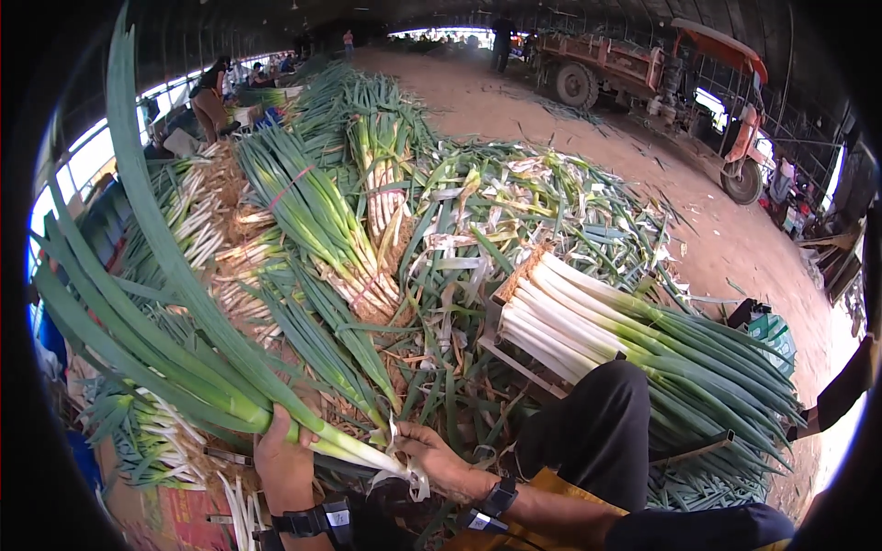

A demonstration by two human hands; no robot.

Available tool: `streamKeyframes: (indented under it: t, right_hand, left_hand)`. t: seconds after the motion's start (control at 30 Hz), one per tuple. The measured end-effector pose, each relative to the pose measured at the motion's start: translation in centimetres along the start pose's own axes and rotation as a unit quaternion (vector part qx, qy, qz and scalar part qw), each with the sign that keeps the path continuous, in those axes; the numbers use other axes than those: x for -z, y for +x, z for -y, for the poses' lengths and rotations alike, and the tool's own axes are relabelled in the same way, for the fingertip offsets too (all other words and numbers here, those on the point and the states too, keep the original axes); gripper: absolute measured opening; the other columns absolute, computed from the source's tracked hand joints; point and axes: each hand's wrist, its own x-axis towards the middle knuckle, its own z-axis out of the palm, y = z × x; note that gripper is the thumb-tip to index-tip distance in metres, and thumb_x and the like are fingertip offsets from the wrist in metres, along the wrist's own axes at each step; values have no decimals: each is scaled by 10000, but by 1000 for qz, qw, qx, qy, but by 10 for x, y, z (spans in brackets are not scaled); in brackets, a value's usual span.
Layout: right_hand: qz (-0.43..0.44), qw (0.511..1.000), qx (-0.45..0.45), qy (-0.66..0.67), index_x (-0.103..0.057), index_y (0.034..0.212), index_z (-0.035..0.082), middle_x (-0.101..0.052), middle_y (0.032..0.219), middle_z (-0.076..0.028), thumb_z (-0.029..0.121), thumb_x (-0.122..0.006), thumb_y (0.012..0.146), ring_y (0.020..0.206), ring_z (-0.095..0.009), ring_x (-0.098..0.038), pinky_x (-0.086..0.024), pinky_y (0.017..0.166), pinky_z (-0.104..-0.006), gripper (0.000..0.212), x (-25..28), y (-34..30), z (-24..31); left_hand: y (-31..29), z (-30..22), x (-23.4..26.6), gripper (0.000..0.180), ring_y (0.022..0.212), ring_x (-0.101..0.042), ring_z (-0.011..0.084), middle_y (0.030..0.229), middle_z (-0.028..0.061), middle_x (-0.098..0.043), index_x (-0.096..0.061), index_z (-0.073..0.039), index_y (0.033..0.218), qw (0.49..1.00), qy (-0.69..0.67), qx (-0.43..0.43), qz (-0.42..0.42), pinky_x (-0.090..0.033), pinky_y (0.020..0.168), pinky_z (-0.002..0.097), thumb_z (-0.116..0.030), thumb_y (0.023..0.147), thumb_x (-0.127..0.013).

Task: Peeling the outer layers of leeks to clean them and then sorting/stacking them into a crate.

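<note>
In the head view, the left hand (286,461) has its fingers wrapped around a green onion (344,447) at the pale part of its stalk. The onion lies slantwise in front of the person, its long leaves fanning up to the left. The right hand (435,455) has its fingers closed at the white end, by a loose strip of peel (419,481). Each of the 2 wrists carries a dark band. To the right, cleaned onions (634,321) lie stacked on a metal rack (522,367). Ahead, a tied bundle (317,225) rests beside a heap of scraps (551,193).
</note>
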Motion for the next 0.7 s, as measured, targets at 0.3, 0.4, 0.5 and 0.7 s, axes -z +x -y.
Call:
streamKeyframes:
  t: [0.3,0.4,0.5,0.7]
  right_hand:
    - [30,985,132,104,-532,1011,83,-521,783,14,274,-423,1077,718,-70,-467,-427,648,-281,230,-5,8,14]
    - [-10,980,183,78,-510,960,67,-468,756,-2,237,-424,1075,708,-102,-447,-420,653,-283,222,-13,14,22]
    - [-70,954,271,-111,-487,927,42,-420,742,-20,206,-424,1071,702,-137,-410,-405,657,-284,226,-29,3,44]
    - [-19,899,378,-222,-506,946,33,-421,693,-80,142,-449,1043,601,-177,-475,-401,566,-330,157,-46,-16,43]
  left_hand:
    - [0,-8,-4,302,637,-470,151,891,114,-605,-573,-32,1074,996,-42,-34,-73,-389,621,268,-314,980,-626]
    - [-1,-7,-8,329,718,-529,158,979,104,-619,-571,-28,1122,998,-40,-50,-26,-419,646,272,-320,980,-625]
    - [-4,4,-14,348,855,-577,167,1039,75,-617,-566,-28,1165,991,21,-35,-126,-452,679,288,-312,975,-635]
    - [4,2,-1,333,925,-552,151,1029,11,-590,-604,-62,1115,979,69,-51,-185,-461,822,330,-284,902,-732]
